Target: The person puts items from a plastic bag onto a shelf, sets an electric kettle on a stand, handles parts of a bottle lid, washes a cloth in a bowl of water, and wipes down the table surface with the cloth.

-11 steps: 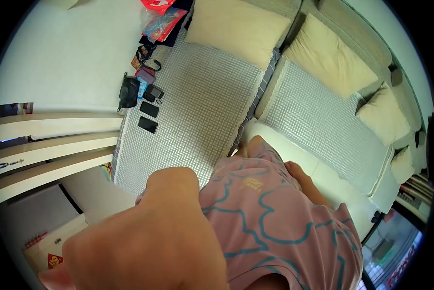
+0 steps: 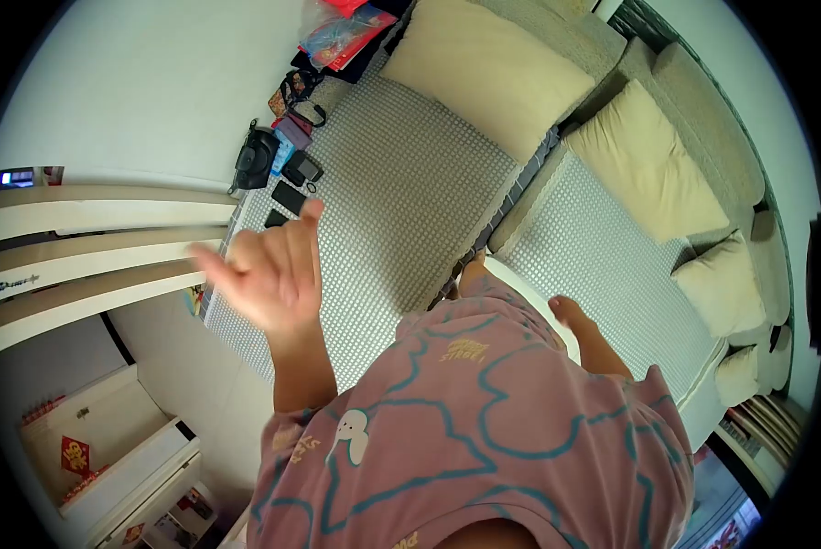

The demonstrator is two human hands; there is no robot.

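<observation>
My left hand is raised in the air, with the palm side towards me. Its thumb and little finger stick out to the sides, and the middle fingers are folded over. Nothing shows in it. Beyond the hand lie two dark phones on the grey patterned seat cover, one partly hidden by the fingers. My right hand hangs low beside my pink shirt; its fingers are too small and turned away to read.
A black bag, a small dark case and a plastic bag line the seat's left edge. Cream cushions lean along the sofa. White slatted boards stand at the left, above an open cabinet.
My left hand has moved up and away from the camera and turned, so its folded fingers show. The view has shifted, and the hand now covers part of one phone.
</observation>
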